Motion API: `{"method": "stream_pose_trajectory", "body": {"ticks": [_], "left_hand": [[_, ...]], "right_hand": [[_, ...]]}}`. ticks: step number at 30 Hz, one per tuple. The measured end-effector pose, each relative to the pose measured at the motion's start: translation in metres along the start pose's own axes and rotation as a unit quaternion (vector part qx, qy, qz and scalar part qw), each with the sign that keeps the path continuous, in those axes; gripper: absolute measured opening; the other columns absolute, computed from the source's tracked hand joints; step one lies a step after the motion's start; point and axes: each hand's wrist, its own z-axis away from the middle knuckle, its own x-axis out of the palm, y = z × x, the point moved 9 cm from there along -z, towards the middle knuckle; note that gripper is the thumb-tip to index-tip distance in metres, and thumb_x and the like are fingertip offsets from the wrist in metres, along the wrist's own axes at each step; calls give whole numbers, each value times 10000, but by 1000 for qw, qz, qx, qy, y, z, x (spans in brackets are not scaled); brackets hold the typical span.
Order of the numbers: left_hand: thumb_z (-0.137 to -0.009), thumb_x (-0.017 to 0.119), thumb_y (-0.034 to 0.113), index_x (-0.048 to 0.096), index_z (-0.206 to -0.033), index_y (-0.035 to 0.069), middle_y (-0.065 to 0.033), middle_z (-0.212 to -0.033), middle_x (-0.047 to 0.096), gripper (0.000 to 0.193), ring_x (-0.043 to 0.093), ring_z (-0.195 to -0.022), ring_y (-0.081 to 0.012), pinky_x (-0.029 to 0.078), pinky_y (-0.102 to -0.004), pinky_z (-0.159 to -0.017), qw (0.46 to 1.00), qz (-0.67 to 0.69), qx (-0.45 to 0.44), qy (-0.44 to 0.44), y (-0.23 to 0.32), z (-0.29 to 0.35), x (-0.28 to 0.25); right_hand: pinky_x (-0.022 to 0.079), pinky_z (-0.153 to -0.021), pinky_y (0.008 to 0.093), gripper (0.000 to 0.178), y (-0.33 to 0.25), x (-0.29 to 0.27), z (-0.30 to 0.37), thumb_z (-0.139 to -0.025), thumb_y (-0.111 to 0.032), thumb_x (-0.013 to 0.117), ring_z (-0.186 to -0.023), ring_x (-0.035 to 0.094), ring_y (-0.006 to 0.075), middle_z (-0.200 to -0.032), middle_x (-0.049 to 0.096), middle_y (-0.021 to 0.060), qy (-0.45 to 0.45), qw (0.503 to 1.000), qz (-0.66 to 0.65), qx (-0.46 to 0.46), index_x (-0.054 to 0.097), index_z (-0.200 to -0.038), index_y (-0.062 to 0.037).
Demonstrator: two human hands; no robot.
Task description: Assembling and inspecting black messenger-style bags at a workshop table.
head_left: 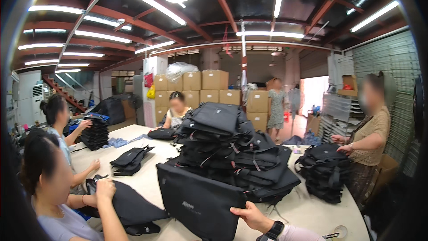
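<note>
In my right hand [253, 216], a flat black bag [196, 198] is pinched at its right side, the thumb pressed on its front face. The bag is tilted upright above the pale table, a small light print on its front. A dark watch is on my right wrist, below a pale pink sleeve. Just behind the held bag rises a tall, uneven pile of black bags [214, 118] with dangling straps. My left hand does not show.
A person at the near left handles another black bag [133, 203]. One more bag [131, 158] lies on the table [133, 131]. At right, a person touches a bag stack [325, 169]. A tape roll [341, 232] sits at the near edge. Cardboard boxes [214, 80] stand behind.
</note>
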Motion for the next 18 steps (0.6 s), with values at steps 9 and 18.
{"method": "stream_pose_trajectory", "body": {"ticks": [9, 18], "left_hand": [[-964, 595, 133, 439, -1400, -26, -135, -1064, 660, 489, 632, -932, -214, 516, -334, -823, 995, 81, -9, -59, -10, -12, 16], [-977, 595, 196, 421, -1411, -39, -183, -1206, 606, 523, 599, -1078, -291, 482, -407, -953, 966, 245, -37, -79, 32, 1, 66]], "right_hand": [[423, -1070, 349, 555, -47, -70, 129, -919, -46, 668, -1230, 569, 215, -1365, 574, 111, 48, 994, -93, 7, 447, -1425, 7], [438, -1042, 343, 441, -41, -79, 218, -946, -159, 682, -1190, 576, 175, -1281, 631, 65, 94, 990, -8, -103, 560, -1336, 6]]}}
